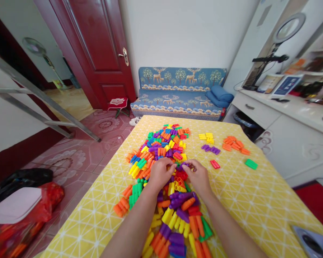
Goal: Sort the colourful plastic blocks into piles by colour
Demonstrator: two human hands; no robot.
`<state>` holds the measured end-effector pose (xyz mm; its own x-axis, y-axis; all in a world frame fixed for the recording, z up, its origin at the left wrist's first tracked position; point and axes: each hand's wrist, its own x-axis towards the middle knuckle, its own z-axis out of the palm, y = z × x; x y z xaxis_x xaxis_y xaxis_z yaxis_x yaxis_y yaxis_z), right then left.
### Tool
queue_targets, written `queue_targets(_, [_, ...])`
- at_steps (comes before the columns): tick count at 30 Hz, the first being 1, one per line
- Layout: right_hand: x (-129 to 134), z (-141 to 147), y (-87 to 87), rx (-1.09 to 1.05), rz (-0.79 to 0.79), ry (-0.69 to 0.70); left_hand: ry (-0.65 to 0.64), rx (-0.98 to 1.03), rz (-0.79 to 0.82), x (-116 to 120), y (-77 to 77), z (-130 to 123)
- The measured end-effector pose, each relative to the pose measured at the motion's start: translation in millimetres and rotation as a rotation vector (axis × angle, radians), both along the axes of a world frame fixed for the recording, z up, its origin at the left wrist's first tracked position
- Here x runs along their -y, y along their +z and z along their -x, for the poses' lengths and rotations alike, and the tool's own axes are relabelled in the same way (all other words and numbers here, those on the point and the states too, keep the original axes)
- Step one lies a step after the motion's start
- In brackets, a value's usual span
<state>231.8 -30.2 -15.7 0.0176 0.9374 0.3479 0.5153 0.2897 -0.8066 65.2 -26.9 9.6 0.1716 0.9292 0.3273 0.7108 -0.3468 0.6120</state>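
Note:
A long heap of coloured plastic building pieces (167, 150), bullet-shaped tubes joined side by side, runs down the middle of the table. Over its centre my two hands come close together. My right hand (199, 176) pinches a purple plastic building piece (179, 167) between thumb and fingers. My left hand (161, 172) is closed, its fingertips beside the same spot; what it grips is partly hidden. Red pieces (181, 175) and yellow pieces (179, 187) lie just below the fingers.
Small single-colour groups lie on the right of the yellow tablecloth (247, 197): yellow pieces (206, 137), purple pieces (210, 149), orange pieces (234, 144), a red piece (215, 164) and a green piece (251, 164). A blue sofa (174, 96) stands behind the table, a metal ladder (61, 111) at left.

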Motion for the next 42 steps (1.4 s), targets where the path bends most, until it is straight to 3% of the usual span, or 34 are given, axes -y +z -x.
queue_targets(2, [-9, -15, 2.3, -0.101, -0.04, -0.083, -0.003, 0.006, 0.003, -1, -0.3, 0])
queue_targets(4, [-21, -37, 3.4, -0.072, -0.115, -0.187, -0.009, 0.005, 0.0, -1, -1.0, 1])
queue_targets(6, [-33, -59, 2.1, 0.09, -0.189, -0.26, -0.008, 0.0, -0.006, -2, -1.7, 1])
queue_targets(9, [-37, -77, -5.6, 0.377, -0.182, -0.22, -0.003, -0.002, -0.004, -2, -2.3, 1])
queue_targets(12, [-26, -73, -17.6, 0.489, -0.16, -0.158, -0.005, 0.006, 0.009, -1, -2.4, 1])
queue_targets(16, [-12, -59, -28.8, 0.467, -0.166, -0.15, -0.007, 0.005, -0.002, -1, -2.3, 1])
queue_targets(24, [-37, -66, -36.5, 0.541, -0.105, -0.167, -0.008, 0.009, 0.015, -1, -1.1, 1])
queue_targets(30, [-29, -63, -29.9, 0.594, -0.204, -0.227, -0.005, -0.002, 0.006, -1, -2.0, 1])
queue_targets(36, [-20, -60, -22.4, 0.756, -0.124, -0.422, 0.0, 0.001, -0.001, -1, -2.0, 1])
queue_targets(42, [-25, -57, -24.5, 0.834, -0.098, -0.436, -0.005, -0.007, -0.005, -1, -1.6, 1])
